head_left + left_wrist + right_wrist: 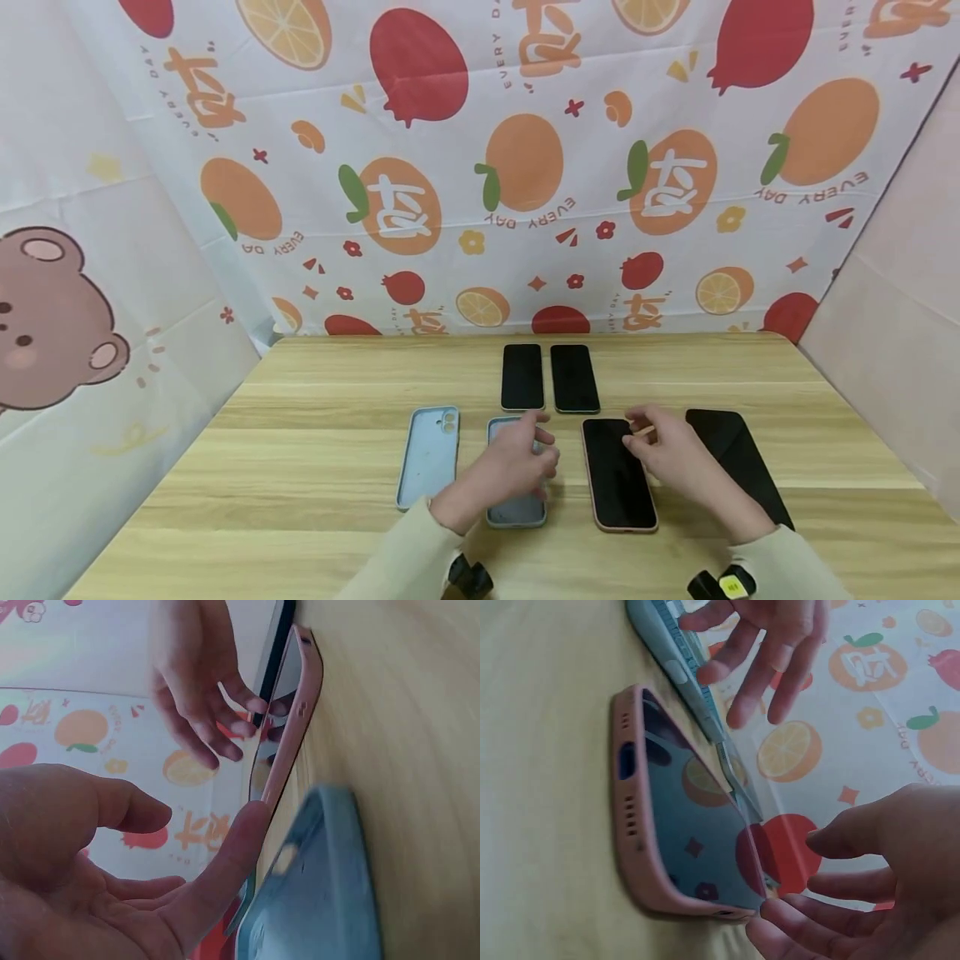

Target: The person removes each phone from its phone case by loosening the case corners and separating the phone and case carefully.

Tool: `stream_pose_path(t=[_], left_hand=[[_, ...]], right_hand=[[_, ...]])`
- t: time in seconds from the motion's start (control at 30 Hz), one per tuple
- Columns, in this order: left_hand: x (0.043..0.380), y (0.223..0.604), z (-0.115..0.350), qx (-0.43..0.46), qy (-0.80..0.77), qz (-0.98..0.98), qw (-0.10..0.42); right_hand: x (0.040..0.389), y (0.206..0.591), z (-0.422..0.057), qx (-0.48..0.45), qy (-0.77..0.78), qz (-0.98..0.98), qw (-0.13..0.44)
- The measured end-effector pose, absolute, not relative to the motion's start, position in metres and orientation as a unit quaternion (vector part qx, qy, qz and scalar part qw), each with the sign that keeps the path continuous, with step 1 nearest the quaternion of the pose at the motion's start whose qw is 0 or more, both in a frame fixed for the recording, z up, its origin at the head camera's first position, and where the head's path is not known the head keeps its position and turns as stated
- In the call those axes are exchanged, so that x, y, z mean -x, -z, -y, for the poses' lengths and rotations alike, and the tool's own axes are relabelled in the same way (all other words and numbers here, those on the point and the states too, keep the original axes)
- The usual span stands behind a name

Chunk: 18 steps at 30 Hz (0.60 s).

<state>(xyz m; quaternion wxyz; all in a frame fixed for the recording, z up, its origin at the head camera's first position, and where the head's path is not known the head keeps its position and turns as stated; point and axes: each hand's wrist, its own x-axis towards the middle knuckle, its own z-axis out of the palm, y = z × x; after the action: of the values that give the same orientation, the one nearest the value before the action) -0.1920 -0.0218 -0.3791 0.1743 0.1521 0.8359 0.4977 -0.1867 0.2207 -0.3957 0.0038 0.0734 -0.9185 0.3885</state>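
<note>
A phone (618,479) in a pink case lies screen up on the wooden table, between my two hands. My right hand (671,454) hovers at its right edge with loosely bent fingers; in the right wrist view the fingertips (772,915) come right up to the phone's rim. Over a grey-blue phone case (517,512) is my left hand (513,458), its fingers spread and holding nothing. That hand hides part of the case. The left wrist view has one fingertip overlapping the pink case (289,757).
A light blue phone case (429,458) lies to the left, inner side up. Farther back are two dark-screened phones, one on the left (522,377) and one on the right (575,379). A flat black item (742,458) lies beyond my right hand. Printed cloth (457,275) hangs behind the table.
</note>
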Motion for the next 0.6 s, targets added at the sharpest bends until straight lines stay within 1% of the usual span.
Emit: stream_pose_path(t=[0.27, 0.6], left_hand=[[0.193, 0.387, 0.004, -0.138, -0.536, -0.808, 0.2], [0.191, 0.391, -0.004, -0.129, -0.582, -0.766, 0.239]], right_hand=[[0.185, 0.409, -0.223, -0.06, -0.376, 0.924, 0.011], [0.182, 0.407, -0.223, -0.052, -0.401, 0.914, -0.018]])
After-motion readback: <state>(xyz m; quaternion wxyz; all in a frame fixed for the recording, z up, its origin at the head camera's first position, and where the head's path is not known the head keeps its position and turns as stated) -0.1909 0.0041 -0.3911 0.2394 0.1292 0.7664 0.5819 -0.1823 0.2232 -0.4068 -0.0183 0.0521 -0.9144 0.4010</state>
